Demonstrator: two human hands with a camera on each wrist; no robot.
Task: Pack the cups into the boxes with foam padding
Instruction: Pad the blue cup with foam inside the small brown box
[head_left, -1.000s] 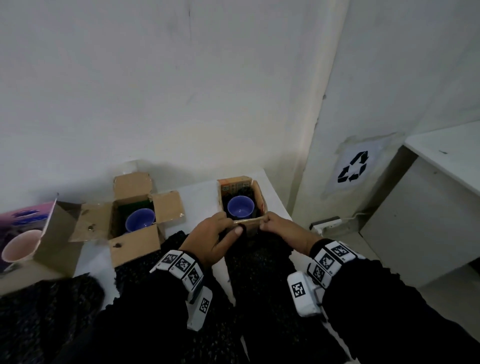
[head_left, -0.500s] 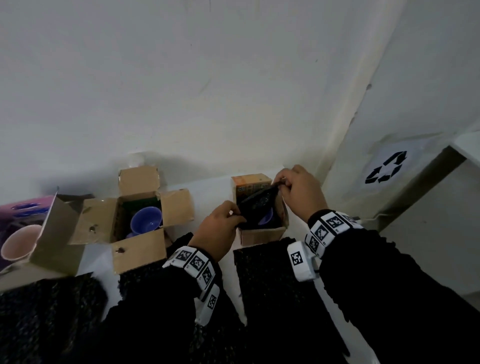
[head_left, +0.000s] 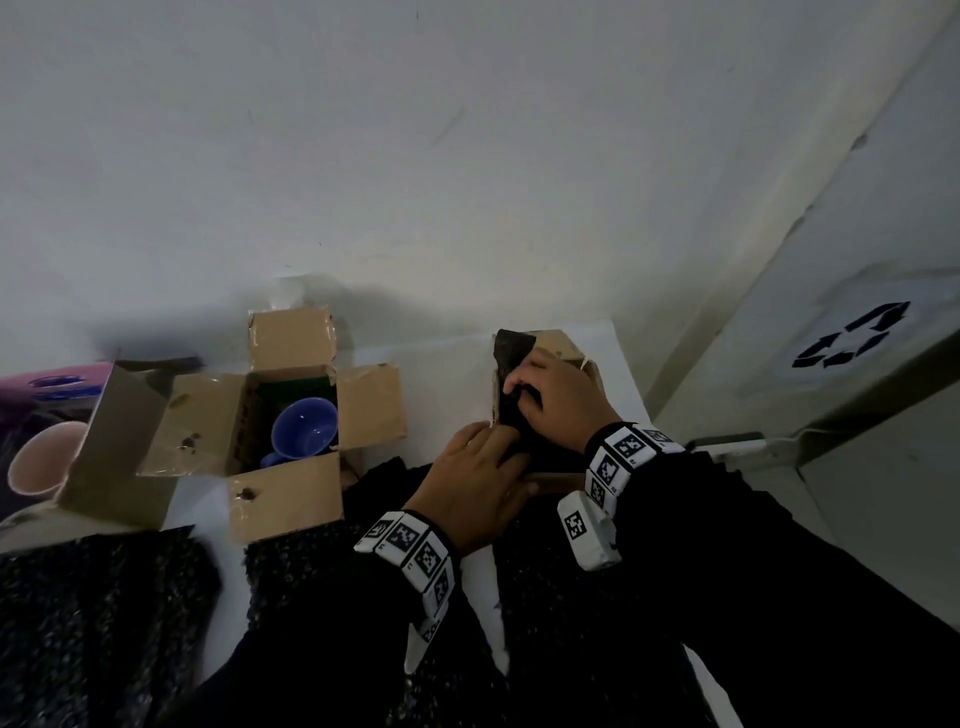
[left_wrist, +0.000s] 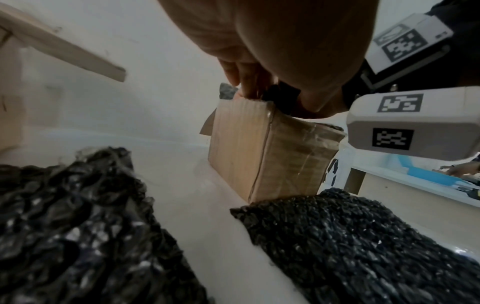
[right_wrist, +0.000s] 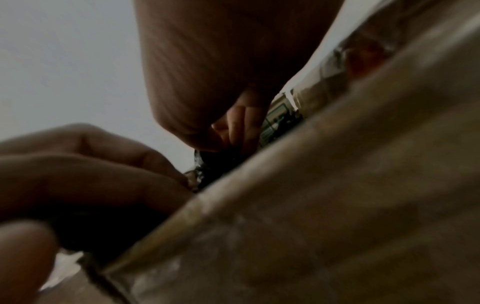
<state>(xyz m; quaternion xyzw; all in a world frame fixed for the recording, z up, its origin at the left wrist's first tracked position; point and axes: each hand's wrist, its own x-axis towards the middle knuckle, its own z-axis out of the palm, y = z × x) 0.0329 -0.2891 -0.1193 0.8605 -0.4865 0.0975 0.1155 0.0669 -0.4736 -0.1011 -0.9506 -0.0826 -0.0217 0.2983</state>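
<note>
Both hands are working at the small box (head_left: 563, 348): the right hand (head_left: 558, 400) is gripping the black foam sheet (head_left: 511, 351) over its opening, the left hand (head_left: 475, 486) is pinching the foam's near edge. Left of them, a blue cup (head_left: 304, 434) is sitting in an open box (head_left: 291, 499).

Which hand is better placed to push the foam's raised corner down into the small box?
Right. The right hand already lies on the foam just below its raised corner; the left hand is at the small box's near edge.
</note>
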